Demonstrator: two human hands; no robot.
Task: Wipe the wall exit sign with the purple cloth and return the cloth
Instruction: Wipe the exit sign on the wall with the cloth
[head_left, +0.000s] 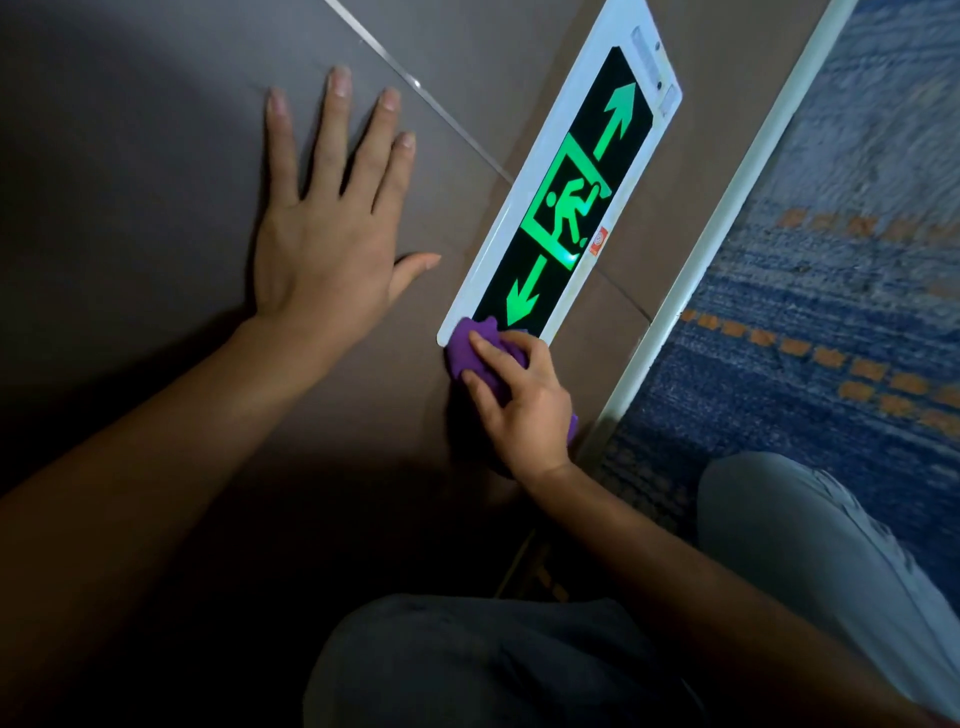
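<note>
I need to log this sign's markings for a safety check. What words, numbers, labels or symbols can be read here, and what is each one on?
No readable words or numbers.
Exit sign: only lit green symbols, a running figure in a doorway, one arrow towards its far end, one arrow towards the purple cloth.
Small red and white sticker on the sign's frame: too small to read.

We see the lit green exit sign (563, 205) flat on the wall, and the bunched purple cloth (470, 356) covering its near end.
</note>
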